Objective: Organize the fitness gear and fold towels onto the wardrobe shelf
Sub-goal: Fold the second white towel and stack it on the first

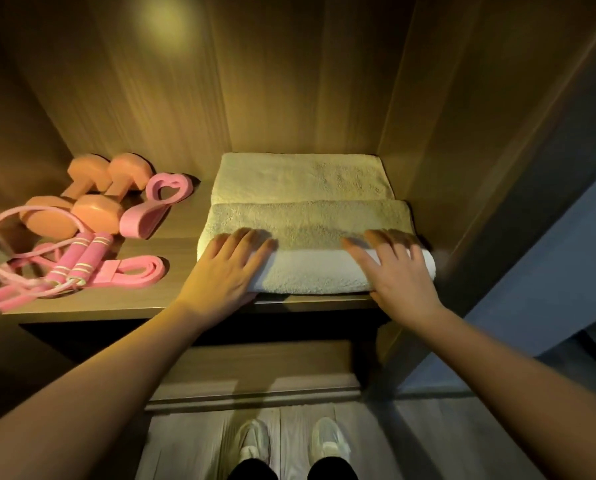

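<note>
Both hands lie flat, fingers straight, on the front towel (315, 268) at the shelf's (92, 306) front edge: left hand (225, 271) on its left end, right hand (397, 271) on its right. Behind it, a second towel (300, 178) touches the back wall. Along the shelf's left side lie a skipping rope (71, 261) and a band (134, 270), with dumbbells (92, 195) farther back.

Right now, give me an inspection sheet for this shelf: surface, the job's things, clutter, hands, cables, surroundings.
Surface: wooden shelf, warmly lit.
Job's things: front towel and back towel folded at right; dumbbells, jump rope, heart-shaped loop and pink strap at left.
Clutter: nothing seen.
Hands: left hand and right hand lie flat on the front towel, fingers straight.
Cables: nothing seen.
Surroundings: wardrobe walls; lower panel under the shelf; shoes on the floor.
</note>
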Tool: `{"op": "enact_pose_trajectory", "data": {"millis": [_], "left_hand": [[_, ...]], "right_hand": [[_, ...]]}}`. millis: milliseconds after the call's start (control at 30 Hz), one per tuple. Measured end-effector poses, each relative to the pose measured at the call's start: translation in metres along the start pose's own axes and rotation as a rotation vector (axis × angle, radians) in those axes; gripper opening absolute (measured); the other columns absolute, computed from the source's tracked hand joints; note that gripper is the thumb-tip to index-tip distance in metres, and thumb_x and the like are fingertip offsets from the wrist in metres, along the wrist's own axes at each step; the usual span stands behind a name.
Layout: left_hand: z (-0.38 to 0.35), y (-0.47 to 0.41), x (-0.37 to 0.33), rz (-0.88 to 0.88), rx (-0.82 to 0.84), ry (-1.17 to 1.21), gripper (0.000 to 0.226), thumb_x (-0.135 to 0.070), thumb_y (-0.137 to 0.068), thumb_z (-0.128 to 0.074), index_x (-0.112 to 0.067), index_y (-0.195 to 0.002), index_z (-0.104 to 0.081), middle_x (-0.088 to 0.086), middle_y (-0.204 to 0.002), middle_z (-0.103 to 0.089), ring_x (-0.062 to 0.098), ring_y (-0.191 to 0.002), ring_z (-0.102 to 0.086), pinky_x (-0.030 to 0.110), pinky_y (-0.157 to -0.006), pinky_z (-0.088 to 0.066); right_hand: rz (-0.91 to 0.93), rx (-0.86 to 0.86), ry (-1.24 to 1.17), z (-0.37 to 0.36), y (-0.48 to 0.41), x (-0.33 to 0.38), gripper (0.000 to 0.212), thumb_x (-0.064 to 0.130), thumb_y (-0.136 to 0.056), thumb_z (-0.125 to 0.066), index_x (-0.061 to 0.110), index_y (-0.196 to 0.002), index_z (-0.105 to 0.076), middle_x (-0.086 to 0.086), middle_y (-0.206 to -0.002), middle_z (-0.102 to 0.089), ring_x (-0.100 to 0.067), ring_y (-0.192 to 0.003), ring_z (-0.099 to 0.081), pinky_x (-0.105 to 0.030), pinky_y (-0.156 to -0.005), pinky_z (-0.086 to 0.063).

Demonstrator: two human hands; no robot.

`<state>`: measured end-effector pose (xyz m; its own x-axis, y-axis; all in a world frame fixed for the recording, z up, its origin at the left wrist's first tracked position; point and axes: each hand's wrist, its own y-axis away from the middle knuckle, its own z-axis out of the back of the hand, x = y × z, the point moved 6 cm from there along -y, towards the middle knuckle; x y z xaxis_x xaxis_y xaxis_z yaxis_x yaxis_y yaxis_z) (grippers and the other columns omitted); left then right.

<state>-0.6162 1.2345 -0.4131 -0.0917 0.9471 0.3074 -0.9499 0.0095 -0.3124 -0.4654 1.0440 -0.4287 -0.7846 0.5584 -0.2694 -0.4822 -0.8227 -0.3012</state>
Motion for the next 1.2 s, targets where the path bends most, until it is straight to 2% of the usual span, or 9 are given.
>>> {"op": "enact_pose_trajectory", "data": {"millis": [133, 300, 467, 567, 667, 833, 967, 1100, 1200], "left_hand": [[-0.002, -0.007, 0.0, -0.009, -0.029, -0.028, 0.079, -0.042, -0.077, -0.074, -0.006, -0.139, -0.041, 0.021, -0.134, -0.052, 0.041, -0.122, -0.051, 0.051, -0.097, -0.041], [-0.009, 0.008, 0.018, 0.03, 0.064, -0.028, 0.103, -0.042, -0.063, -0.084, -0.01, -0.148, -0.034, 0.019, -0.145, -0.043, 0.042, -0.132, -0.041, 0.058, -0.107, -0.031], [-0.004, 0.021, 0.022, 0.11, 0.142, -0.038, 0.097, -0.054, -0.073, -0.062, -0.01, -0.152, -0.027, 0.021, -0.149, -0.036, 0.041, -0.138, -0.033, 0.065, -0.112, -0.016], [0.003, 0.01, 0.008, 0.114, 0.152, 0.019, 0.094, -0.066, -0.079, -0.051, -0.008, -0.15, -0.03, 0.019, -0.152, -0.034, 0.036, -0.142, -0.029, 0.06, -0.117, -0.012], [0.001, -0.021, -0.016, 0.056, 0.165, 0.078, 0.101, -0.071, -0.081, -0.052, -0.014, -0.154, -0.014, 0.012, -0.161, -0.015, 0.028, -0.148, -0.015, 0.049, -0.121, -0.009], [-0.007, -0.037, -0.003, 0.122, 0.241, 0.189, 0.11, -0.071, -0.074, -0.059, -0.02, -0.155, -0.006, 0.0, -0.162, -0.012, 0.016, -0.147, -0.02, 0.033, -0.118, -0.013], [-0.006, -0.018, 0.016, 0.156, 0.288, 0.172, 0.112, -0.069, -0.071, -0.066, -0.019, -0.155, -0.011, 0.003, -0.162, -0.014, 0.016, -0.147, -0.019, 0.031, -0.118, -0.013], [0.003, -0.034, 0.005, 0.145, 0.323, 0.172, 0.116, -0.079, -0.074, -0.051, -0.012, -0.155, 0.0, 0.002, -0.163, -0.003, 0.017, -0.149, -0.012, 0.036, -0.12, -0.012], [0.002, -0.057, -0.024, 0.092, 0.355, 0.198, 0.111, -0.073, -0.079, -0.051, -0.009, -0.154, 0.0, 0.001, -0.162, 0.004, 0.015, -0.149, -0.007, 0.035, -0.12, -0.01]], "right_hand": [[-0.017, 0.07, 0.015, -0.005, -0.005, 0.003, 0.095, 0.008, -0.082, -0.064, 0.032, -0.155, -0.008, -0.016, -0.151, -0.035, -0.038, -0.129, -0.043, -0.051, -0.099, -0.036], [-0.086, 0.156, 0.041, -0.005, 0.007, -0.017, 0.103, 0.005, -0.074, -0.07, 0.02, -0.155, -0.007, -0.02, -0.146, -0.035, -0.037, -0.124, -0.043, -0.046, -0.102, -0.035], [-0.182, 0.272, -0.017, -0.006, 0.008, -0.018, 0.106, 0.024, -0.075, -0.074, 0.012, -0.153, -0.003, -0.022, -0.151, -0.024, -0.037, -0.142, -0.02, -0.046, -0.116, -0.019], [-0.038, 0.17, -0.134, 0.005, 0.005, -0.009, 0.092, 0.042, -0.08, -0.068, 0.015, -0.15, -0.015, -0.012, -0.15, -0.033, -0.031, -0.139, -0.028, -0.05, -0.116, -0.017], [0.044, 0.236, -0.192, 0.005, -0.011, -0.002, 0.107, 0.052, -0.079, -0.071, 0.019, -0.155, -0.003, -0.003, -0.163, -0.009, -0.024, -0.149, -0.01, -0.046, -0.119, -0.01], [-0.041, 0.541, -0.205, -0.005, -0.032, -0.029, 0.111, 0.037, -0.075, -0.081, 0.019, -0.155, -0.005, -0.006, -0.159, -0.025, -0.028, -0.135, -0.042, -0.047, -0.1, -0.047], [-0.098, 0.608, -0.118, -0.006, -0.026, -0.04, 0.099, 0.025, -0.078, -0.08, 0.01, -0.151, -0.015, -0.012, -0.148, -0.041, -0.032, -0.123, -0.051, -0.047, -0.09, -0.052], [0.038, 0.616, -0.228, 0.012, -0.039, -0.021, 0.121, 0.05, -0.073, -0.078, 0.01, -0.154, 0.002, -0.008, -0.163, 0.0, -0.028, -0.149, -0.008, -0.043, -0.117, -0.025], [0.16, 0.575, -0.346, 0.021, -0.052, 0.01, 0.11, 0.044, -0.08, -0.075, 0.012, -0.155, -0.002, -0.004, -0.163, 0.001, -0.02, -0.149, -0.007, -0.03, -0.117, -0.016]]}}
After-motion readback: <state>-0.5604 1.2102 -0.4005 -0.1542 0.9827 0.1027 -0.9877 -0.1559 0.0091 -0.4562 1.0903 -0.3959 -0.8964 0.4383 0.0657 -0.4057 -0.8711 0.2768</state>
